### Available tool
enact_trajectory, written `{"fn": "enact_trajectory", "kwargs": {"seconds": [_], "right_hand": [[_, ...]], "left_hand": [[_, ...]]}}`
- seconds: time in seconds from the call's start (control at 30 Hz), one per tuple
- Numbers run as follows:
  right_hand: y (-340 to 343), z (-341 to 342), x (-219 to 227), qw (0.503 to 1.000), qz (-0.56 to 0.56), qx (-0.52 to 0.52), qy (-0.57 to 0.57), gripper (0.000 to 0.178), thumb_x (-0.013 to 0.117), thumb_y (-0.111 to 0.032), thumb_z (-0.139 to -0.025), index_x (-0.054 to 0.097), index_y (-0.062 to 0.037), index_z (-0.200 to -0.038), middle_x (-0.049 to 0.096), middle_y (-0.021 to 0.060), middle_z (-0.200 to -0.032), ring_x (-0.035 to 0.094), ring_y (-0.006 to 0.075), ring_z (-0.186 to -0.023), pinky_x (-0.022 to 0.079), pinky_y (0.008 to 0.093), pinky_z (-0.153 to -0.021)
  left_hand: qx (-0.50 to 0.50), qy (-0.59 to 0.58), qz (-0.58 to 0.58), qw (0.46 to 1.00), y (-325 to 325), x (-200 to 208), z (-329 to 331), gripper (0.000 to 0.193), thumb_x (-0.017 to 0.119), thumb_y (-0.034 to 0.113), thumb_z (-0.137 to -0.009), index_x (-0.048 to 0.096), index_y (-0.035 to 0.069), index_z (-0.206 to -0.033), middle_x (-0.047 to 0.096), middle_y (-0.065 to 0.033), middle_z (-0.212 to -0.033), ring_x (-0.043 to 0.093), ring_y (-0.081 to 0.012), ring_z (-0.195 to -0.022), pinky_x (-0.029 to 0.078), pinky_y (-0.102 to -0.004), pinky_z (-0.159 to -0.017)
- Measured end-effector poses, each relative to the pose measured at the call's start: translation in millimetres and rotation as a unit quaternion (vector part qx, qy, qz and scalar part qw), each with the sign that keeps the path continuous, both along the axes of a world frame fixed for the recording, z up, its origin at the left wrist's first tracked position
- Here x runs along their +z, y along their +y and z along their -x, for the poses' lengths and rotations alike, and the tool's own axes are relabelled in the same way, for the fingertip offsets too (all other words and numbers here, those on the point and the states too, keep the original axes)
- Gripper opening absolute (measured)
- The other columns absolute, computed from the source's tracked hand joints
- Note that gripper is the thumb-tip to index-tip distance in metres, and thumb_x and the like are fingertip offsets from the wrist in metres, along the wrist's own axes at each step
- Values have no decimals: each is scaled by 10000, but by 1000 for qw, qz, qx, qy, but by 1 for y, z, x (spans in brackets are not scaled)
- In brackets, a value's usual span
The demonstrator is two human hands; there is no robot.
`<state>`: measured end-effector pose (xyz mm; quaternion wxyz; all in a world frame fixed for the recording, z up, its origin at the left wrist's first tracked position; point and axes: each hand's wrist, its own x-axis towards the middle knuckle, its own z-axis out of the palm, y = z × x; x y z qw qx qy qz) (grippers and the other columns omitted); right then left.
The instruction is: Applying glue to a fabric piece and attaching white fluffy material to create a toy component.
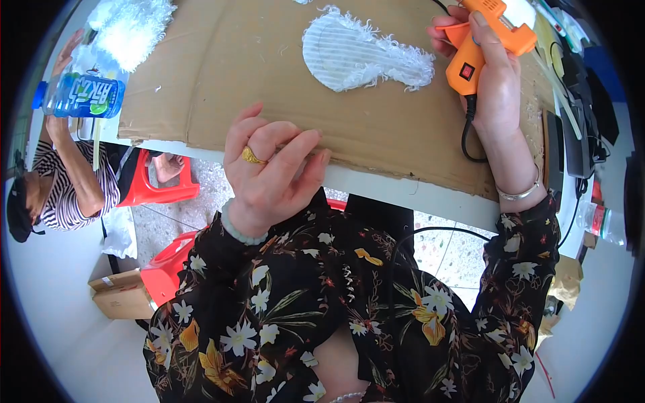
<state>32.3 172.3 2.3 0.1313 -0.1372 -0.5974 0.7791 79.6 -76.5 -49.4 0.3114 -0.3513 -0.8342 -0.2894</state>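
My right hand (500, 84) is wrapped round an orange hot glue gun (463, 84) with a red switch, at the upper right. Its black cord (465, 131) hangs from the handle end. My left hand (269, 168), wearing a gold ring, hovers at the near edge of the cardboard. Its fingers are loosely bent and apart, with nothing visible in them. Beyond it lies a white fuzzy fabric piece (342, 55), ribbed side up, wide at its left end and narrowing to the right. The glue gun is to the right of this piece, apart from it.
A cardboard sheet (222, 74) covers the white table. At the far left are white fluffy material (134, 30) and a blue-labelled bottle (84, 94). A person in a striped top (80, 174) sits there. Glue sticks (561, 84) and black devices line the right side. Red stools (164, 269) stand below.
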Motion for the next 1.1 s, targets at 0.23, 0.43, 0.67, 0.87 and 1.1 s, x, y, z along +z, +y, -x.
{"fn": "enact_trajectory", "kwargs": {"seconds": [0.23,0.43,0.67,0.87,1.1], "right_hand": [[-11,-10,0,989,-36,83,120,277,501,-218,-954,550,10,-1103,642,107,-894,631,197,-785,538,346,-716],[-3,-5,-13,975,-107,174,88,360,493,-248,-964,532,30,-1189,653,117,-996,643,199,-935,511,320,-860],[-3,-3,-16,976,-93,178,87,337,501,-234,-963,538,34,-1163,655,113,-967,644,189,-920,509,309,-853],[-3,-3,-17,974,-102,183,84,336,500,-240,-963,543,32,-1156,657,110,-964,641,174,-913,504,294,-841],[-3,-4,-16,974,-106,187,74,343,496,-243,-964,544,35,-1159,659,109,-967,636,166,-926,496,287,-848]], "left_hand": [[-74,-33,89,993,6,23,1,347,776,285,-669,656,88,-930,646,-37,-1013,527,-271,-947,403,-494,-923],[-88,-86,191,974,7,37,12,508,691,465,-732,605,79,-1052,621,-49,-1150,477,-314,-1118,299,-533,-1005],[-94,-83,240,963,5,41,22,525,670,487,-739,593,79,-1059,612,-48,-1184,450,-306,-1194,228,-574,-1049],[-64,-43,188,979,-9,40,29,405,740,344,-700,614,77,-976,637,-52,-1009,536,-294,-1035,344,-524,-968],[-28,-45,129,990,12,46,55,199,755,147,-637,640,93,-789,580,-39,-767,560,-270,-844,455,-368,-751]]}}
